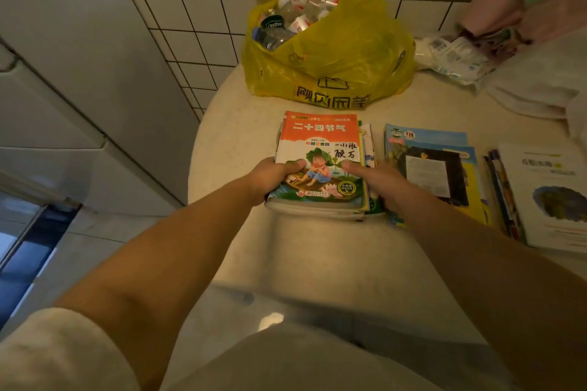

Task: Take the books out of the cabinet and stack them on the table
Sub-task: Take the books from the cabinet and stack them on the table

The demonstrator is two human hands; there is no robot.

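A stack of children's books (320,143) lies on the round cream table (241,124), topped by one with an orange and white cover. My left hand (273,178) grips the stack's near left corner, thumb on the cover. My right hand (374,181) grips the near right side, thumb on the cover and fingers hidden under the edge. To the right lies a second pile with a blue and yellow cover (438,168). Further right sits a white book (549,197). The cabinet itself is not clearly in view.
A yellow plastic bag (336,57) full of empty bottles stands behind the stack. Packets and pink fabric (495,25) crowd the far right. Pens (502,194) lie between the right piles. A tiled wall is behind and grey panels (79,57) stand to the left.
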